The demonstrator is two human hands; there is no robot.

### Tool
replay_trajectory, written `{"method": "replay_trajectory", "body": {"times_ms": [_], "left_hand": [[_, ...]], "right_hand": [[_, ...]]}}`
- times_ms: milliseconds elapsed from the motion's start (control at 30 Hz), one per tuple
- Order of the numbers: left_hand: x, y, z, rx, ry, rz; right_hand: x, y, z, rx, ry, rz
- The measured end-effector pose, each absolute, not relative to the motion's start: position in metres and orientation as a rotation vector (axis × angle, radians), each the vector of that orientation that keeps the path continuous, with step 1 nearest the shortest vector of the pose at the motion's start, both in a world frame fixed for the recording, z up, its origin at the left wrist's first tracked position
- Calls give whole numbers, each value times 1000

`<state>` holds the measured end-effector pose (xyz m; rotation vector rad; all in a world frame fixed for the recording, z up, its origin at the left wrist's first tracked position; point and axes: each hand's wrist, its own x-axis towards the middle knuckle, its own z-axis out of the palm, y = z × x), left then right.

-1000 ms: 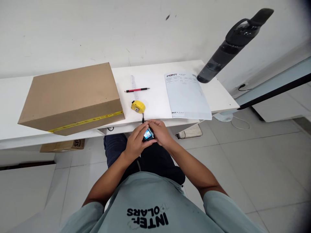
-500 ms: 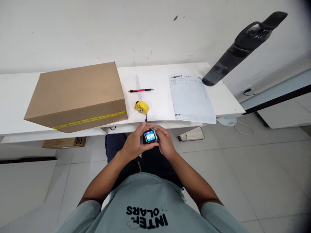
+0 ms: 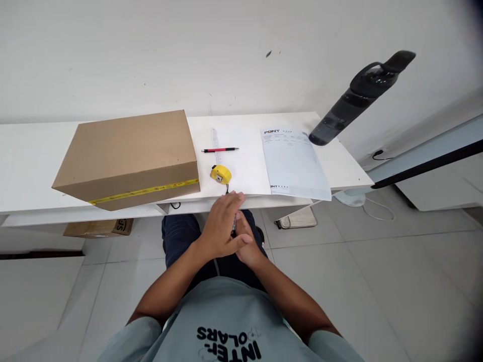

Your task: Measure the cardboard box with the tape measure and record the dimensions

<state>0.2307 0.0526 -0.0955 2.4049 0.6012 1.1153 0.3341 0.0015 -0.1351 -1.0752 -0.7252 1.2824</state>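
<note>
count on the white table [image 3: 30,156]: one large cardboard box [image 3: 130,146], one yellow tape measure [image 3: 221,174], one red and black pen [image 3: 220,150], one printed sheet [image 3: 296,166], one dark bottle [image 3: 354,103]. below table level: a second carton [image 3: 98,228], one flat beige item [image 3: 299,218]. hands: two, both in front of the table edge, over the lap. left hand [image 3: 221,226] spread, fingers extended, palm side over a small device [image 3: 233,229]; contact with it not determinable. right hand [image 3: 249,246] just beside and partly behind the left, around the device; its grip is hidden, cannot tell if closed on it. the device lies between the hands, only a grey sliver visible; its face is covered. pen lies across a column of faint marks, too small to read. tape measure sits between pen and table edge, its dark cord partly behind the left fingertips. sheet heading reads "pony"; smaller print illegible. bottle appears tilted, base near the sheet's upper right corner. second carton partly covered by the table; shirt cut off at the bottom.
</note>
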Motion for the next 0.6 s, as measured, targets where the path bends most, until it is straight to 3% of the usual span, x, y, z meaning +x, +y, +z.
{"method": "replay_trajectory", "body": {"times_ms": [200,400,500,600], "left_hand": [[233,47,-103,2359,626,1072],[206,33,-117,2163,542,1240],[172,23,-143,2159,622,1085],[129,19,-186,2192,1016,750]], "right_hand": [[321,-8,-140,-1153,-901,1195],[361,10,-98,-1298,-790,1086],[420,59,-62,-1409,-970,807],[476,144,-36,-1634,-1331,334]]}}
